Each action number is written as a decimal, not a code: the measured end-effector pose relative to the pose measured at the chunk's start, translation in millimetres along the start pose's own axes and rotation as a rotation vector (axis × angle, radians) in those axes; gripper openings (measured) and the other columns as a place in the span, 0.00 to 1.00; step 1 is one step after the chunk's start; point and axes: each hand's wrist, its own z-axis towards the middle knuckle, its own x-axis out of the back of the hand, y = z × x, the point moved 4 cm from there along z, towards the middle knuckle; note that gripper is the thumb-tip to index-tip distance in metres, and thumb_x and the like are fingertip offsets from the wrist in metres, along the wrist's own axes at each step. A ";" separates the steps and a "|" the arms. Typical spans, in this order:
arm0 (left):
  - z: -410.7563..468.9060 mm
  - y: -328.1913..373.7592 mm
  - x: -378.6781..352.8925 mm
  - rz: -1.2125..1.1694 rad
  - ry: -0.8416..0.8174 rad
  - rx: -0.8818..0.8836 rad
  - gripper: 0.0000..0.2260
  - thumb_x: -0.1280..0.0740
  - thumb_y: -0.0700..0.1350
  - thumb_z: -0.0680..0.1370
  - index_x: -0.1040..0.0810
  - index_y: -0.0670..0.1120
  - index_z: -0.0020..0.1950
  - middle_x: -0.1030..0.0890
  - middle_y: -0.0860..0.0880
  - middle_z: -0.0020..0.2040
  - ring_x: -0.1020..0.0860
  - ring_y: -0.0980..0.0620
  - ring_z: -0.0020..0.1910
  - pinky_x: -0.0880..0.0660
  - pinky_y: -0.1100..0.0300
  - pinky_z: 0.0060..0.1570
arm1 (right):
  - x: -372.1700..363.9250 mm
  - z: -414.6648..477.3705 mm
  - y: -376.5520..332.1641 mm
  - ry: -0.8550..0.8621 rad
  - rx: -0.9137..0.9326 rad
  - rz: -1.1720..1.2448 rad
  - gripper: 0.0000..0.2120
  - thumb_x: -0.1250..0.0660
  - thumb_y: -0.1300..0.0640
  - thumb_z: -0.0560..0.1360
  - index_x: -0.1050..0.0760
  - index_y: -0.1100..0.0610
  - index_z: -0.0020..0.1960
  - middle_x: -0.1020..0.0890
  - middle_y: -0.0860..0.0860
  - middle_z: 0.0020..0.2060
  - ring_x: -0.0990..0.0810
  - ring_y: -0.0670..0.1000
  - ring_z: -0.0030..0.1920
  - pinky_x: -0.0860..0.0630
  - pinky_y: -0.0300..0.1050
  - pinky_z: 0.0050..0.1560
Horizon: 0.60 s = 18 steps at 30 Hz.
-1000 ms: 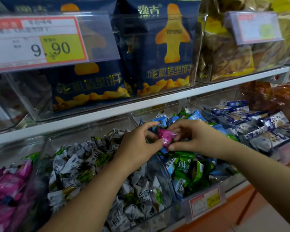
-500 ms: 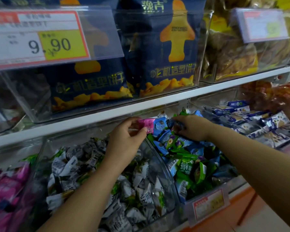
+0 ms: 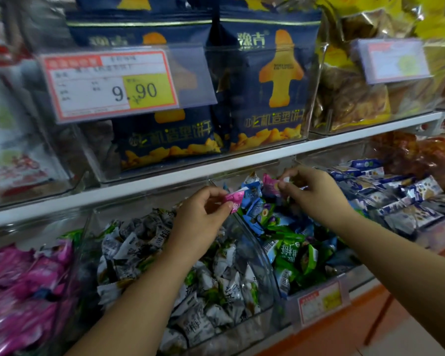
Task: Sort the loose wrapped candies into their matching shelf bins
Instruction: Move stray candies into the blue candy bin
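Observation:
My left hand (image 3: 203, 217) pinches a pink wrapped candy (image 3: 234, 198) above the divider between two clear bins. My right hand (image 3: 311, 191) pinches a second pink wrapped candy (image 3: 269, 185) at the back of the bin of green and blue candies (image 3: 288, 237). Left of it is the bin of grey-white candies (image 3: 165, 258). The bin of pink candies (image 3: 23, 286) sits at the far left on the same lower shelf.
A white shelf edge (image 3: 242, 163) runs just above my hands. Above it stand blue biscuit bags (image 3: 267, 93) behind a 9.90 price tag (image 3: 111, 86). Blue-white wrapped snacks (image 3: 396, 199) fill the bin to the right. A small price tag (image 3: 321, 301) hangs on the green bin's front.
One second ago both hands held one pink candy together. Since then my left hand kept it, and my right hand reached to the bin's back and picked up a second pink candy.

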 end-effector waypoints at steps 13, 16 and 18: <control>-97.8 33.0 87.6 -0.258 -0.079 0.171 0.08 0.30 0.46 0.75 0.20 0.59 0.38 0.19 0.57 0.41 0.19 0.51 0.47 0.22 0.46 0.54 | -40.4 -101.6 -132.2 -0.292 0.012 0.377 0.02 0.33 0.57 0.75 0.23 0.55 0.44 0.20 0.65 0.38 0.21 0.56 0.38 0.21 0.39 0.41; -120.5 35.6 121.6 -0.316 -0.078 0.194 0.08 0.32 0.41 0.75 0.22 0.54 0.39 0.20 0.59 0.36 0.19 0.56 0.43 0.20 0.52 0.49 | -66.4 -111.8 -161.8 -0.363 0.032 0.383 0.04 0.35 0.57 0.77 0.23 0.52 0.45 0.18 0.61 0.36 0.19 0.49 0.38 0.23 0.34 0.40; -136.1 34.8 143.0 -0.313 -0.047 0.201 0.06 0.33 0.38 0.76 0.24 0.50 0.42 0.21 0.57 0.37 0.20 0.58 0.41 0.20 0.54 0.48 | -87.0 -117.1 -182.4 -0.412 0.034 0.391 0.05 0.36 0.59 0.78 0.22 0.54 0.48 0.17 0.54 0.35 0.19 0.43 0.35 0.24 0.32 0.39</control>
